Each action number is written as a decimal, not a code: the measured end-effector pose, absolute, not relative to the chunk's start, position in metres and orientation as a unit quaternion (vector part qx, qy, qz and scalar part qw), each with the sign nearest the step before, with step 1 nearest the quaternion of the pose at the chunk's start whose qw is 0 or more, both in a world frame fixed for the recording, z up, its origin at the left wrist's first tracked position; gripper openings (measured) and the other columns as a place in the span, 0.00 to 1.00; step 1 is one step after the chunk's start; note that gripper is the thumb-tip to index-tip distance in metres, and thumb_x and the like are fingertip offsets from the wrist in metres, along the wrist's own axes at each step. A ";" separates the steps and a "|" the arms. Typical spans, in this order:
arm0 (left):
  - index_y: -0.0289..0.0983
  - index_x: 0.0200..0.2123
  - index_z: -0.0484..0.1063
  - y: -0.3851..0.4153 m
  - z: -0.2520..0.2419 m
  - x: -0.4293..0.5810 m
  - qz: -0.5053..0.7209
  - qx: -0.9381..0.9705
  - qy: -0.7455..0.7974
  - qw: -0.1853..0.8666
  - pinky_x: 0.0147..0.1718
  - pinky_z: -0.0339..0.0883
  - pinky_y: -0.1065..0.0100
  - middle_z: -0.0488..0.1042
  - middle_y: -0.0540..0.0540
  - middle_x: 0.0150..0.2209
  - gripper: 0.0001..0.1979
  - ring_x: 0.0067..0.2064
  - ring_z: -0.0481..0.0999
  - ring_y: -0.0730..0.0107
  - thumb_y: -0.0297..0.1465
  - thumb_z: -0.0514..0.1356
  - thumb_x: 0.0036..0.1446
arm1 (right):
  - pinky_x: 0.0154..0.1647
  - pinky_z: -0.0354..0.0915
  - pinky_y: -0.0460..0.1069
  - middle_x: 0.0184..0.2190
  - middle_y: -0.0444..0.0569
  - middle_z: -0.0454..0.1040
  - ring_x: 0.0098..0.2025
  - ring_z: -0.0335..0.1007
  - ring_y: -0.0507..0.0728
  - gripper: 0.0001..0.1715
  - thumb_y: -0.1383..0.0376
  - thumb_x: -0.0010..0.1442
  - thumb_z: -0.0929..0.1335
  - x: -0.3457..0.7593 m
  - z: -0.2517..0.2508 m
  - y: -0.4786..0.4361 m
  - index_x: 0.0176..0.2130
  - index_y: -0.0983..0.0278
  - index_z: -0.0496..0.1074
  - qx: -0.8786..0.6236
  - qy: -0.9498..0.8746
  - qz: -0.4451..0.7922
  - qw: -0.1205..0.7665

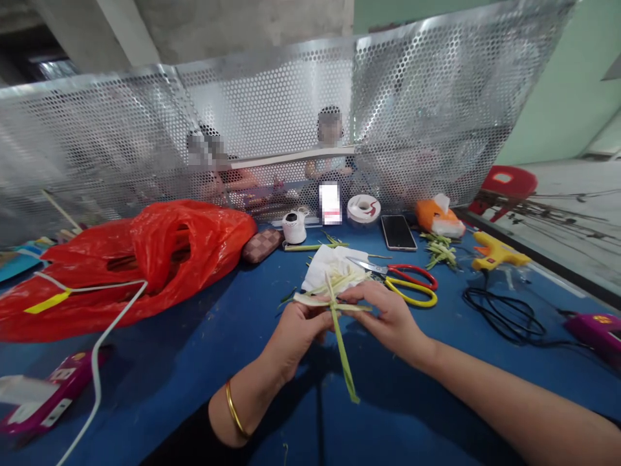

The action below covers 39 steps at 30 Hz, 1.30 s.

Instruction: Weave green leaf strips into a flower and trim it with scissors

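Note:
Pale green leaf strips (342, 349), crossed over each other, are held up between both hands above the blue table. My left hand (299, 330) pinches the crossing from the left, thumb and fingers pressed on the strips. From the right, my right hand (385, 315) grips a short strip end between thumb and fingers. One long strip hangs down toward me. Just behind the hands, a white tissue (323, 263) lies with loose cut strips on it. Scissors (412, 291) with one red and one yellow handle rest beside the tissue, blades apart.
A red plastic bag (208, 259) and a checkered pouch (262, 245) lie left. A thread spool (294, 228), ribbon roll (363, 210), dark phone (398, 232) and orange tissue pack (439, 219) line the back. A yellow glue gun (499, 252) and purple power strips (61, 391) have trailing cables.

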<state>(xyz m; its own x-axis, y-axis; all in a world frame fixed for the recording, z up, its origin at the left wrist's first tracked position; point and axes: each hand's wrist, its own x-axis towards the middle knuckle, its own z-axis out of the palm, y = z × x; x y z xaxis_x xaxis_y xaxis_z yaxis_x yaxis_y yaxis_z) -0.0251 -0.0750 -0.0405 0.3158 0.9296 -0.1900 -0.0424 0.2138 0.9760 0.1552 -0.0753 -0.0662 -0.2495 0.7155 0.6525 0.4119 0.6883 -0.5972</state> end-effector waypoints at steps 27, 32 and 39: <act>0.36 0.31 0.80 -0.073 -0.059 -0.023 0.342 0.646 0.489 0.476 0.35 0.66 0.68 0.80 0.45 0.31 0.09 0.34 0.76 0.64 0.31 0.62 0.47 | 0.40 0.65 0.50 0.34 0.44 0.74 0.37 0.70 0.55 0.30 0.64 0.35 0.79 0.135 -0.070 -0.081 0.40 0.63 0.73 -0.395 -0.504 0.638 0.427; 0.34 0.27 0.79 -0.075 -0.066 -0.023 0.319 0.664 0.494 0.462 0.28 0.63 0.69 0.77 0.47 0.26 0.08 0.29 0.73 0.67 0.34 0.65 0.44 | 0.33 0.61 0.47 0.27 0.41 0.69 0.31 0.64 0.51 0.16 0.62 0.42 0.76 0.135 -0.064 -0.085 0.33 0.64 0.74 -0.428 -0.512 0.597 0.445; 0.33 0.34 0.77 -0.076 -0.054 -0.021 0.290 0.558 0.470 0.619 0.22 0.59 0.74 0.76 0.47 0.29 0.17 0.24 0.68 0.76 0.38 0.69 0.42 | 0.28 0.54 0.46 0.24 0.40 0.66 0.27 0.58 0.49 0.13 0.58 0.50 0.73 0.140 -0.064 -0.082 0.27 0.64 0.69 -0.407 -0.480 0.603 0.490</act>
